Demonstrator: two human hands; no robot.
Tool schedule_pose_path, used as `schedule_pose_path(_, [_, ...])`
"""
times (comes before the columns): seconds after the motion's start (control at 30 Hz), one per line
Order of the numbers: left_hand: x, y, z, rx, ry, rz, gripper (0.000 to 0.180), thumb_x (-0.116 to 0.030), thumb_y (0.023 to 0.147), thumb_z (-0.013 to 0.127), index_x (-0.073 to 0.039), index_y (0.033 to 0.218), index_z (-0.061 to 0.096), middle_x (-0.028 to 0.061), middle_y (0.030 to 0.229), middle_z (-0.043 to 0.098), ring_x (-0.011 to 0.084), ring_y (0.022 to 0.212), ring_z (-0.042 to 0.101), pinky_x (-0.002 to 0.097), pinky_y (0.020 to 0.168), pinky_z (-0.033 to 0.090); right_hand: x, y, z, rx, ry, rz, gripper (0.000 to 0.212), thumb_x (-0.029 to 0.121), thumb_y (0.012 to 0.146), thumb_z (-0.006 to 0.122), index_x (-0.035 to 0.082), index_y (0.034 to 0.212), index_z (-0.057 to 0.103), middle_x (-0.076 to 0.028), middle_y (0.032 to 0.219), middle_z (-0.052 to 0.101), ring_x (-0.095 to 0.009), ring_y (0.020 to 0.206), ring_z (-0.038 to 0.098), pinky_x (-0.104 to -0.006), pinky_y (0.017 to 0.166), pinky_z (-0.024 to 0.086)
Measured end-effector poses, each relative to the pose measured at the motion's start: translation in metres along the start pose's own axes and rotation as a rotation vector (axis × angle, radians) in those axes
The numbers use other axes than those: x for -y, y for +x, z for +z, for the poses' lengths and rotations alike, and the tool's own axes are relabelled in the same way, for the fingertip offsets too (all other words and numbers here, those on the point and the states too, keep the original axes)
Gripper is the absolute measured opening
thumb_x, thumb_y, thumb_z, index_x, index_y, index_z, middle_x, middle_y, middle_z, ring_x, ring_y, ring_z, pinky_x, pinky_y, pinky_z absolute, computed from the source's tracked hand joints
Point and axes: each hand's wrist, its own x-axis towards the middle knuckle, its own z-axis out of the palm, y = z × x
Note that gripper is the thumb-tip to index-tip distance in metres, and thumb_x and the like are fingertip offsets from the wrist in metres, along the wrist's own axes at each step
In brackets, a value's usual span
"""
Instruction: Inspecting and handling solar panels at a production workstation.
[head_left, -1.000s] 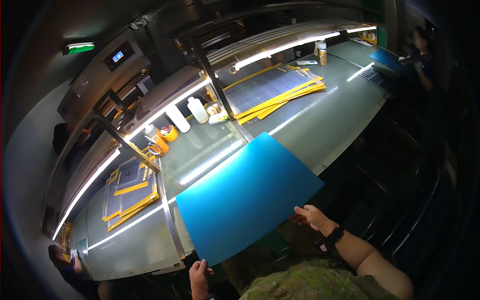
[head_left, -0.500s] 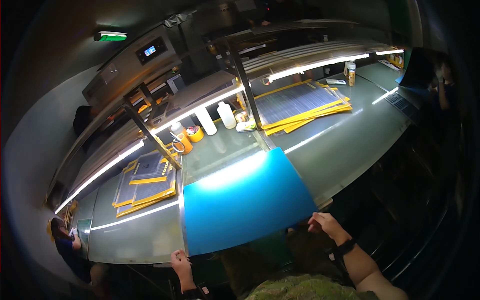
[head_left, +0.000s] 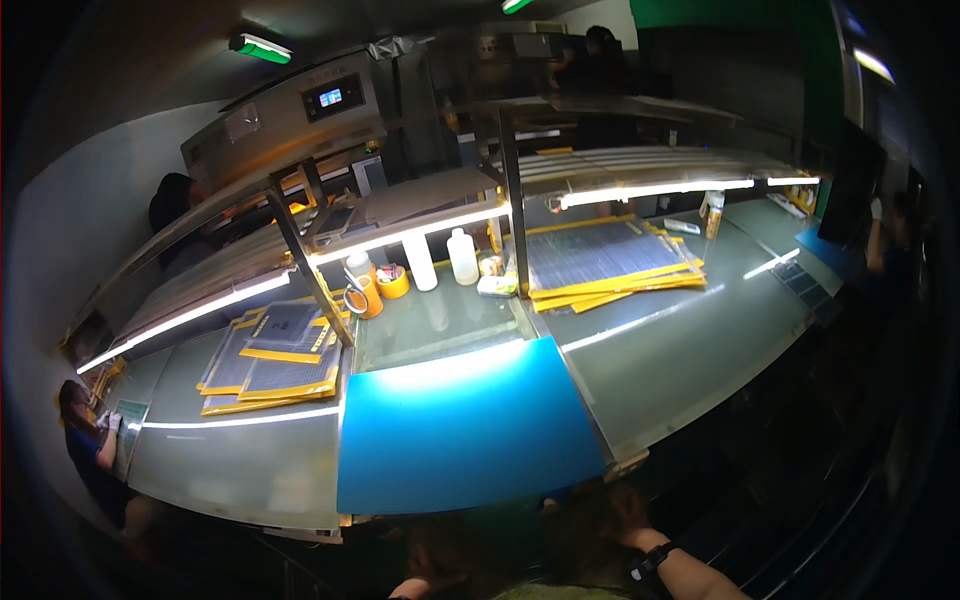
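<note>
A large smooth blue sheet (head_left: 470,435) lies flat on the glass-topped bench in front of me, its far edge lit by a bright glare. Both my hands are below the bench's front edge, apart from the sheet. In deep shadow, my left hand (head_left: 432,572) is at the lower middle, its fingers too dark to make out. My right hand (head_left: 625,515) is higher and to the right, below the sheet's near right corner, with a dark watch (head_left: 652,562) on the wrist. Its fingers are dim and blurred.
Yellow-edged framed screens are stacked left (head_left: 275,370) and right (head_left: 600,260). Behind the sheet stand white bottles (head_left: 462,257) and orange tape rolls (head_left: 366,297). Posts (head_left: 511,200) carry a lit shelf. A co-worker (head_left: 92,450) works at far left, another (head_left: 895,235) at far right.
Both hands have drawn away from the sheet's near corners, down toward my body. The blue sheet stays on the bench. My view has shifted, showing more of the room above.
</note>
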Motion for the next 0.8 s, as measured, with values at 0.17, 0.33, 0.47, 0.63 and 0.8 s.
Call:
schedule_pose_path(0.17, [-0.015, 0.025, -0.012, -0.052, -0.239, -0.087, 0.064, -0.048, 0.076, 0.067, 0.001, 0.114, 0.051, 0.0209, 0.109, 0.054, 0.027, 0.102, 0.053, 0.0362, 0.087, 0.043, 0.006, 0.001, 0.001, 0.027, 0.139, 0.006, 0.1, 0.062, 0.07, 0.064, 0.022, 0.146, 0.013, -0.022, 0.15, -0.004, -0.042, 0.138, 0.002, -0.0464, 0.112, 0.018])
schedule_pose_path(0.33, [0.0, 0.033, -0.034, -0.083, -0.486, -0.193, 0.05, -0.043, 0.077, 0.066, 0.001, 0.099, 0.053, 0.0162, 0.092, 0.055, 0.0256, 0.087, 0.055, 0.036, 0.076, 0.044, 0.021, -0.008, -0.019, 0.101, 0.062, 0.082, 0.094, 0.068, 0.072, 0.057, 0.027, 0.146, 0.014, -0.02, 0.151, -0.005, -0.046, 0.135, 0.017, -0.045, 0.109, 0.025])
schedule_pose_path(0.47, [0.023, 0.026, -0.049, -0.073, -0.67, -0.278, 0.041, -0.038, 0.078, 0.066, 0.0, 0.087, 0.055, 0.0124, 0.079, 0.056, 0.0245, 0.074, 0.056, 0.0359, 0.067, 0.045, 0.018, -0.008, -0.021, 0.162, 0.09, 0.128, 0.093, 0.069, 0.072, 0.056, 0.027, 0.146, 0.017, -0.02, 0.151, -0.006, -0.044, 0.135, 0.019, -0.045, 0.109, 0.026])
schedule_pose_path(0.63, [0.06, 0.026, -0.062, -0.077, -0.909, -0.387, 0.034, -0.032, 0.079, 0.065, 0.0, 0.072, 0.058, 0.0078, 0.063, 0.058, 0.0231, 0.059, 0.058, 0.0357, 0.056, 0.047, 0.016, -0.003, -0.02, 0.12, 0.092, 0.107, 0.093, 0.07, 0.071, 0.056, 0.027, 0.145, 0.02, -0.02, 0.151, -0.004, -0.041, 0.136, 0.018, -0.0442, 0.109, 0.026])
schedule_pose_path(0.8, [0.054, 0.038, -0.133, -0.528, -0.795, -0.563, 0.019, -0.015, 0.082, 0.059, 0.003, 0.075, 0.054, 0.01, 0.057, 0.055, 0.0235, 0.056, 0.057, 0.0375, 0.054, 0.046, 0.015, -0.012, -0.022, 0.098, 0.154, 0.122, 0.091, 0.069, 0.071, 0.057, 0.026, 0.144, 0.022, -0.02, 0.151, -0.002, -0.038, 0.137, 0.017, -0.0422, 0.11, 0.026])
